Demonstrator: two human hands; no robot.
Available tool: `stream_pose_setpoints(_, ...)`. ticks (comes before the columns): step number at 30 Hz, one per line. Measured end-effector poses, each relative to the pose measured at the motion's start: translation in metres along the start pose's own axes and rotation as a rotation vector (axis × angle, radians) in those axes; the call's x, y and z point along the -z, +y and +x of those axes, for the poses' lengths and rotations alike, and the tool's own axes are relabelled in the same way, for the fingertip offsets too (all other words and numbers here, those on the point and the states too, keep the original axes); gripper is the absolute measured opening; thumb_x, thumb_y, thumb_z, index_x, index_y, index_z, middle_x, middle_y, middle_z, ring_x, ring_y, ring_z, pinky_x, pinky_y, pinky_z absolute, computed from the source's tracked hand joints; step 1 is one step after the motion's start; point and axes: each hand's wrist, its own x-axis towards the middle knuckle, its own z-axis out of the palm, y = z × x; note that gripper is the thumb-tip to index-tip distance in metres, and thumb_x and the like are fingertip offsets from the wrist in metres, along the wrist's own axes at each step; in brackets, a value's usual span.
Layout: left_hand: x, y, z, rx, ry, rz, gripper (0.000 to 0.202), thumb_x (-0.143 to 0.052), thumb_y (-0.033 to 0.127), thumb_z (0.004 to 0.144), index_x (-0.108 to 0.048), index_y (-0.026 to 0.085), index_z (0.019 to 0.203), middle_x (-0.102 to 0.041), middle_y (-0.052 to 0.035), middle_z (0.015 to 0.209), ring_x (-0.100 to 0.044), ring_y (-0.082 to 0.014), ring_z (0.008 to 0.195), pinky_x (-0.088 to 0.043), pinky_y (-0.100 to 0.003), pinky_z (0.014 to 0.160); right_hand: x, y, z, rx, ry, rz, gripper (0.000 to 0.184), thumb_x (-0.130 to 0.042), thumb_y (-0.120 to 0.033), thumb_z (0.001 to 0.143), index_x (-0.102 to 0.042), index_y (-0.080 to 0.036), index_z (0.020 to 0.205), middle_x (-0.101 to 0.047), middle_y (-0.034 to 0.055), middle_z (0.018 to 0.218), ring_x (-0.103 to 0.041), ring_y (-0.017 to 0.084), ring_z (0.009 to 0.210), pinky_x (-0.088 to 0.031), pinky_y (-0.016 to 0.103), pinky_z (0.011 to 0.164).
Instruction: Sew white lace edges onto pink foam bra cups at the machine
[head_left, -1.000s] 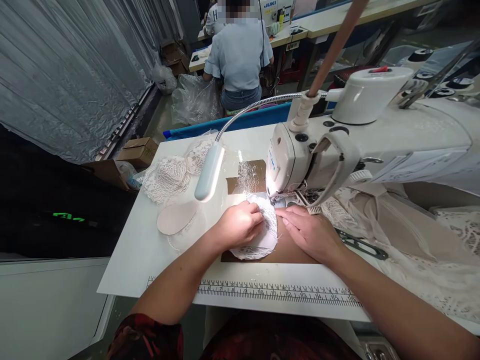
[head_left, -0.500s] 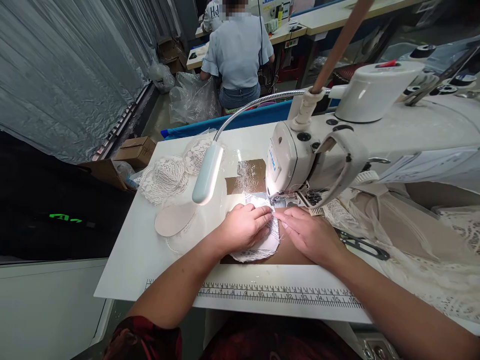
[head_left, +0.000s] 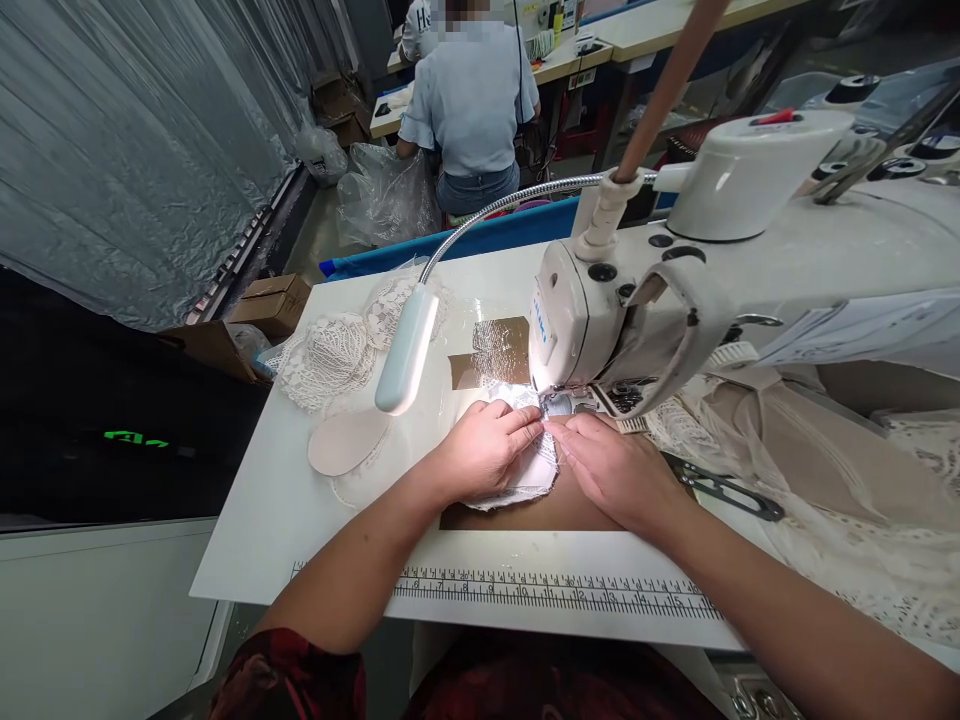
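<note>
Under the needle of a white sewing machine (head_left: 574,320) lies a white lace fabric piece (head_left: 536,470), shaped like a bra cup. My left hand (head_left: 487,450) rests on top of it, fingers stretched flat toward the presser foot, its thumb hidden. From the other side my right hand (head_left: 604,455) reaches to the piece's edge, with thumb and forefinger pressed together on it just in front of the needle. The fingertips of both hands nearly meet there. A small lamp (head_left: 407,350) on a bendable metal neck lights the spot.
Lace cups (head_left: 334,360) and a beige oval pad (head_left: 349,442) lie on the left of the table. Thread snips (head_left: 724,490) and heaped beige lace fabric (head_left: 810,450) are at right. A printed ruler (head_left: 555,590) runs along the front edge. Beyond, a co-worker (head_left: 472,110) sits facing away.
The lace piece has slid slightly away from me, toward the needle, and its near edge now shows farther from the table's front. Both hands stay almost in place. The view has shifted a little.
</note>
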Motion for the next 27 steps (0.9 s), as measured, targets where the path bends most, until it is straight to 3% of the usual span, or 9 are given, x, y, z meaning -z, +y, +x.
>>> stream_pose_setpoints(9, 0.0023, -0.0008, 0.0015, -0.011, -0.015, -0.042, 0.04, -0.043, 0.022, 0.091, -0.055, 0.013, 0.127, -0.054, -0.0088, 0.136, -0.05, -0.0242, 0.1, -0.042, -0.039, 0.084, -0.0029, 0.0006, -0.0001, 0.004, 0.011, -0.004, 0.036, -0.039, -0.011, 0.086, -0.067, -0.018, 0.107, -0.065, 0.0038, 0.081, -0.056, 0.017, 0.069, -0.032, 0.028, 0.056)
stream_pose_setpoints(19, -0.0042, -0.0061, 0.0022, -0.026, 0.083, -0.133, 0.034, -0.044, 0.019, 0.09, -0.059, 0.015, 0.12, -0.06, -0.009, 0.129, -0.052, -0.0232, 0.108, -0.042, -0.04, 0.09, -0.0015, 0.0029, -0.0031, 0.013, -0.025, 0.058, 0.037, -0.04, -0.01, 0.085, -0.067, -0.017, 0.109, -0.067, 0.0049, 0.085, -0.061, 0.018, 0.077, -0.037, 0.027, 0.058)
stream_pose_setpoints(27, -0.0025, -0.0093, 0.0042, 0.017, 0.168, -0.145, 0.034, -0.041, 0.029, 0.094, -0.06, 0.016, 0.119, -0.062, -0.0118, 0.125, -0.053, -0.024, 0.109, -0.043, -0.042, 0.09, -0.0058, 0.0065, -0.0022, 0.012, 0.0, 0.086, 0.038, -0.04, -0.015, 0.089, -0.064, -0.016, 0.119, -0.07, 0.0077, 0.104, -0.063, 0.017, 0.082, -0.043, 0.026, 0.061)
